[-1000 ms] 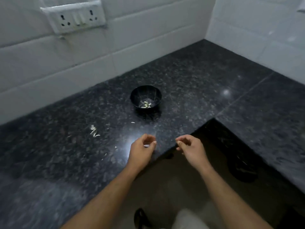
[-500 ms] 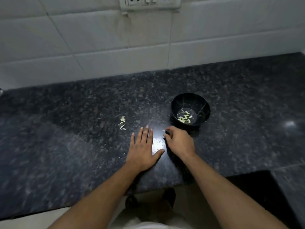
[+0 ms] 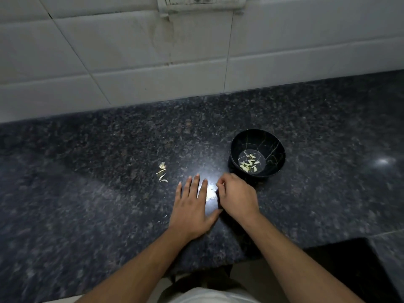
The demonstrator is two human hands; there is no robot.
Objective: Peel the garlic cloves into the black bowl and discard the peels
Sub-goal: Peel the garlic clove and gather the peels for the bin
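Fingers of the right hand (image 3: 237, 196) are curled in a tight grip just in front of the black bowl (image 3: 257, 153), tips pinched together near the table. They may be nipping a tiny peel scrap, but it is too small to tell. The left hand (image 3: 192, 209) lies flat on the table (image 3: 87, 193), fingers straight, holding nothing.

The peeled garlic cloves (image 3: 248, 164) sit in the bottom of the bowl, which stands toward the right side of the table, nearer the back wall than the front edge. A little heap of peels (image 3: 162, 173) lies on the table to the left of both hands, apart from them. A few white specks (image 3: 210, 194) lie between the two hands.

The cloves look done, so the job now seems to be cleaning up the peels. To do it well:

- Sweep the flat left hand slowly toward the heap, so the light peels slide and do not fly off.
- Push the specks into the same heap.
- Pinch up the whole heap at once.
- Keep the right hand from bumping the bowl, since it is very close.
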